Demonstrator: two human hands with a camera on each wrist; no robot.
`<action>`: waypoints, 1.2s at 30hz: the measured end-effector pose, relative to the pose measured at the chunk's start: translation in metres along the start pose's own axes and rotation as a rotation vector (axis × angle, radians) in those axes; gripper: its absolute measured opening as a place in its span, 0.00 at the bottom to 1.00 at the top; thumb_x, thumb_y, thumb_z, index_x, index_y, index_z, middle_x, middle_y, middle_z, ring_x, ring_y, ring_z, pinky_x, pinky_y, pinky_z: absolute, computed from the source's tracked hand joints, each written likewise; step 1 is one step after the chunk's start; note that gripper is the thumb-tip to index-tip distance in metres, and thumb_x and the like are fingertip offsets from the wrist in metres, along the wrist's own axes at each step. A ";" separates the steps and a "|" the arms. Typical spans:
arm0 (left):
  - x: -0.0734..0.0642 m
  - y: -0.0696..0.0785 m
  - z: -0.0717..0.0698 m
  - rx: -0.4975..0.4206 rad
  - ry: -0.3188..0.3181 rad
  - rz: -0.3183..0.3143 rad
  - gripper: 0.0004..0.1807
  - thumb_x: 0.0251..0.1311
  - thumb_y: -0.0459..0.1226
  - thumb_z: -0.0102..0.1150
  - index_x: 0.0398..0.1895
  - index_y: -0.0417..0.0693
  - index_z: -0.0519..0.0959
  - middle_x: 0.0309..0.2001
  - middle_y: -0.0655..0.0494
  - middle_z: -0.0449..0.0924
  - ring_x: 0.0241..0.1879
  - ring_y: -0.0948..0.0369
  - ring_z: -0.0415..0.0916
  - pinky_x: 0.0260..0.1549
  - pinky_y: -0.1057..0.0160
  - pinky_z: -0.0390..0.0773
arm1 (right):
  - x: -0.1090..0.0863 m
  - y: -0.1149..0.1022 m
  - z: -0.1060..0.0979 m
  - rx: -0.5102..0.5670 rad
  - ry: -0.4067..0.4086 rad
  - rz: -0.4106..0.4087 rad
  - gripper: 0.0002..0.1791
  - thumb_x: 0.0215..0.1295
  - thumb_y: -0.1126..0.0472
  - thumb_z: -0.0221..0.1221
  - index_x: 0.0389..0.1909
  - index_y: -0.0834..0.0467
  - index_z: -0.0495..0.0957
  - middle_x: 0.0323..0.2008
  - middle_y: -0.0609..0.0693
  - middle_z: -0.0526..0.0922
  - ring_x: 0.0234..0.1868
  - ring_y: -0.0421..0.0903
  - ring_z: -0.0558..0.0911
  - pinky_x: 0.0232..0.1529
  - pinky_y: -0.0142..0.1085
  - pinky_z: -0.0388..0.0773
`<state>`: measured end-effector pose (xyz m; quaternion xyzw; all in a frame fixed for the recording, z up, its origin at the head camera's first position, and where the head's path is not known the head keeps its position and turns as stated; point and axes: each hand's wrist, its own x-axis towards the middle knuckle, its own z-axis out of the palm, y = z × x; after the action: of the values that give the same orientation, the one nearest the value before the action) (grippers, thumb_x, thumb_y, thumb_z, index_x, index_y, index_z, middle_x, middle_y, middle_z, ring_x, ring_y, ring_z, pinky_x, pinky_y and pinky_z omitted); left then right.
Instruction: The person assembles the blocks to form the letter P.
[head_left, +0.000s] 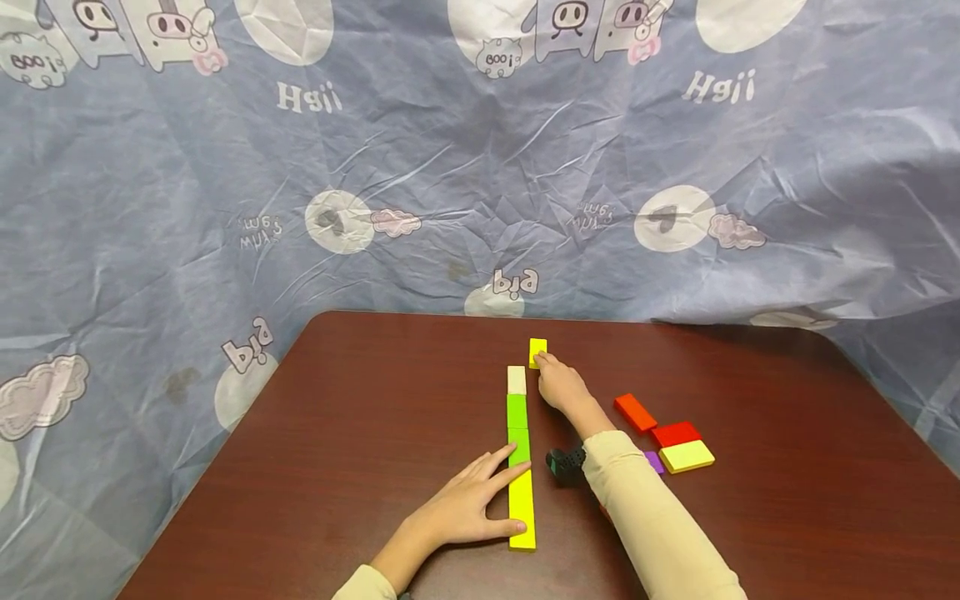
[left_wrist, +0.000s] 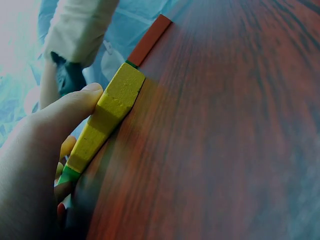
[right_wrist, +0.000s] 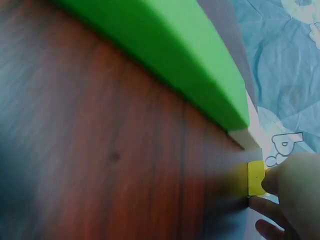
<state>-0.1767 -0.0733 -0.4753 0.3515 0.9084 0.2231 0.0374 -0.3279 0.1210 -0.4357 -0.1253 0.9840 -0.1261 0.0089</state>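
Note:
A straight row of blocks runs away from me in the head view: a white block [head_left: 517, 380] at the far end, a green block [head_left: 517, 411], more green, then a yellow stretch [head_left: 522, 500] at the near end. Over the near part lies my left hand [head_left: 468, 504], fingers spread and thumb touching the yellow. The left wrist view shows that thumb against the yellow block [left_wrist: 112, 102]. Beyond the white end, slightly right, my right hand [head_left: 564, 386] grips a separate yellow block [head_left: 537, 347] by its near end; its fingertips [right_wrist: 271, 182] also show in the right wrist view.
Right of the right forearm lie an orange-red block [head_left: 635, 412], a red block [head_left: 677, 434], a pale yellow block [head_left: 687, 457] and a purple block [head_left: 654, 462], partly hidden by the sleeve. A black wrist device [head_left: 566, 466] hangs at the right wrist. A patterned curtain [head_left: 420, 167] stands behind the brown table [head_left: 360, 400].

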 end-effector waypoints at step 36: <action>0.000 0.003 -0.001 0.025 -0.003 0.032 0.38 0.55 0.66 0.41 0.69 0.72 0.48 0.72 0.61 0.43 0.70 0.52 0.49 0.66 0.51 0.55 | -0.002 -0.015 0.005 0.229 -0.060 -0.060 0.24 0.71 0.61 0.40 0.66 0.63 0.58 0.68 0.58 0.56 0.68 0.56 0.59 0.65 0.50 0.60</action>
<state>-0.1751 -0.0713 -0.4733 0.3668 0.9054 0.2117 0.0310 -0.3226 0.1064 -0.4369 -0.1567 0.9582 -0.2342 0.0490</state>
